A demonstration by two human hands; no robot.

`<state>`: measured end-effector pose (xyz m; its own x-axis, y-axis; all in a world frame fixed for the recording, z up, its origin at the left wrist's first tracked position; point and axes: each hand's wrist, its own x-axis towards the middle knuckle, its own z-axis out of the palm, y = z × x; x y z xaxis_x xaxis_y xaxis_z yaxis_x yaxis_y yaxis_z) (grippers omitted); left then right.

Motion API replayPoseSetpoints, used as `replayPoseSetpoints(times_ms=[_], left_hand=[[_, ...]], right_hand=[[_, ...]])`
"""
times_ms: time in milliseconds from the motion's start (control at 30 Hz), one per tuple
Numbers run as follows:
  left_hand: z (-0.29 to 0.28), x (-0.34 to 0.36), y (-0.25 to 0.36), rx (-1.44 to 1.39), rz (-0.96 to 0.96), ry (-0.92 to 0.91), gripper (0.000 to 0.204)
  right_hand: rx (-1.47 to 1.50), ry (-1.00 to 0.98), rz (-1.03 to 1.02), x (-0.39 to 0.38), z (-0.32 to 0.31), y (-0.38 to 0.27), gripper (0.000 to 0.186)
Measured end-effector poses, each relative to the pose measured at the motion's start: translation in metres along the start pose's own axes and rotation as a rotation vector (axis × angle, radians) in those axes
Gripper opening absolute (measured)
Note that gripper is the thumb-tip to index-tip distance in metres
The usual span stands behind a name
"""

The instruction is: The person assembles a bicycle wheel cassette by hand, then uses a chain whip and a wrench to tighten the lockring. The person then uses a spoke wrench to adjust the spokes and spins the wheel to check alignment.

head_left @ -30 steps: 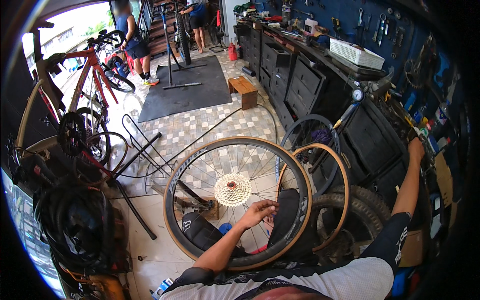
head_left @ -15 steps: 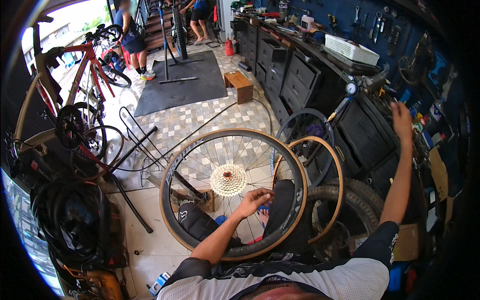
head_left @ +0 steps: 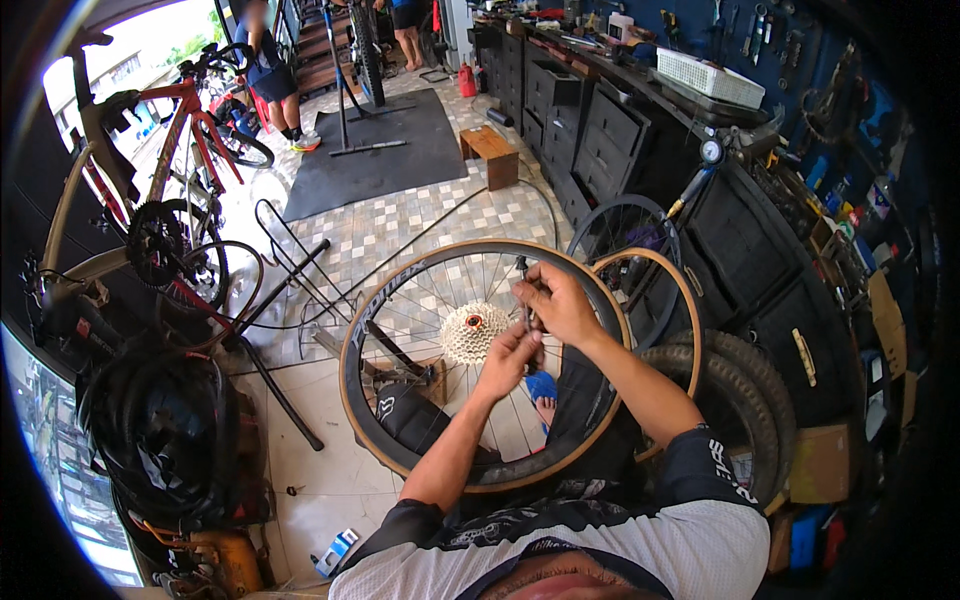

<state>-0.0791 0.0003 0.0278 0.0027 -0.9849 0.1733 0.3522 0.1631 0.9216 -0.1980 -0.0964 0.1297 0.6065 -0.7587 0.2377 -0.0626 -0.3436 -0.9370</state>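
In front of me a bicycle wheel with a dark deep rim and tan-edged tyre leans across my legs, its silver cassette facing up. Above its spokes, just right of the cassette, both my hands come close together. My right hand is closed round a slim rod-like piece with a black end that sticks out past the fingertips. Below it my left hand is pinched, its fingertips near the lower part of that piece. What the left fingers hold is too small and covered to make out.
A wheel with a tan tyre and knobbly tyres stand at my right, beside black drawers. Bike frames and a bundle of black tubes are on the left. A wooden stool and two people are farther off.
My right hand has come from the cluttered bench on the right to the wheel and now holds the slim rod-like piece. My left hand has risen slightly to meet it.
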Motion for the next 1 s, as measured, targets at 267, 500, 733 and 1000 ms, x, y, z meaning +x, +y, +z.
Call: replayPoseSetpoints(times_ms=[267,500,733,1000], left_hand=[[-0.027,-0.003,0.023,0.615,0.061,0.250,0.020],[-0.025,-0.007,0.032,0.769,0.053,0.273,0.023],[-0.020,-0.005,0.029,0.602,0.154,0.338,0.024],[-0.028,-0.008,0.034,0.682,0.098,0.252,0.018]], right_hand=[[0.355,-0.328,0.270,0.009,-0.020,0.032,0.029],[0.348,-0.398,0.300,0.003,-0.011,0.037,0.030],[0.306,-0.379,0.264,0.001,-0.012,0.043,0.018],[0.325,-0.309,0.287,0.001,-0.046,0.029,0.016]])
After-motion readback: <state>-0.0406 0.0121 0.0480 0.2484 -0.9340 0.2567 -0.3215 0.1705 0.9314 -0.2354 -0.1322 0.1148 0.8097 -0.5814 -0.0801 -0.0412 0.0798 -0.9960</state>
